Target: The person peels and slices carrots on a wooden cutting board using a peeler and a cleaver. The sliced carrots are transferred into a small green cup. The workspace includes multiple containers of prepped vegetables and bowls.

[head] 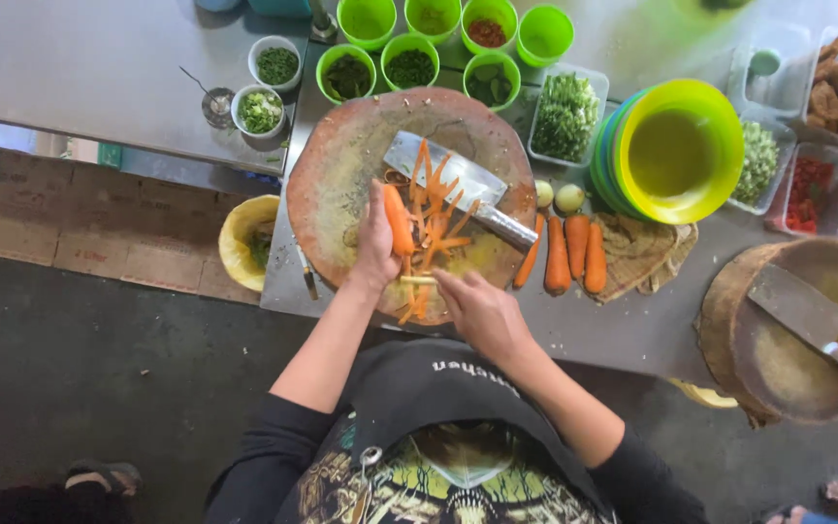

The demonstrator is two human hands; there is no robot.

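Carrot (398, 219) sits upright in the left hand (374, 247), whose fingers are closed around it over a round wooden chopping block (341, 165) on the steel worktop (99, 68). The right hand (477, 309) is closed around a small peeler (417, 279), its tip just below the carrot's lower end. Orange peel strips (438, 209) lie scattered across the block, some draped over a broad cleaver (458, 184) that rests flat on it. Just right of the block, three more carrots (574, 254) lie side by side next to a woven cloth (644, 252), with two small pale onions (557, 197) above them. A stack of green and yellow bowls (676, 150) stands near these, and small green cups (409, 63) of chopped greens line the block's far side. A second block (778, 369) with another cleaver (807, 318) sits at far right
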